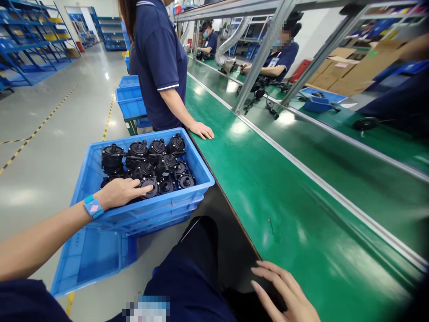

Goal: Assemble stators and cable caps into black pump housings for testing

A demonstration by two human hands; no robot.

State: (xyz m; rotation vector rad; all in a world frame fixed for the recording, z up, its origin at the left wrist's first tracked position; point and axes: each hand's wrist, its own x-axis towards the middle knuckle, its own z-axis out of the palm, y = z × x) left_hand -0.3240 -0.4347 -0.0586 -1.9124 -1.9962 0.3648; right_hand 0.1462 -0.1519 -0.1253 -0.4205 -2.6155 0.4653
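Note:
My left hand (122, 192), with a blue band on the wrist, reaches over the near wall of a blue plastic crate (197, 192). Its index finger is stretched out over a black motor pump (149, 188); whether the fingertip presses on it I cannot tell. Several more black pumps (176, 144) with round housings and short spouts fill the crate in rows. At the lower right, my right hand (284, 290) is held by the edge of the green table (231, 165), fingers spread and nothing in them.
Beneath the full crate are more blue crates (90, 259). A co-worker (161, 58) stands beyond it, one hand (202, 129) flat on the table. Metal posts (261, 53) rise along the bench, with seated people behind. Blue shelving (27, 36) stands across the floor at left.

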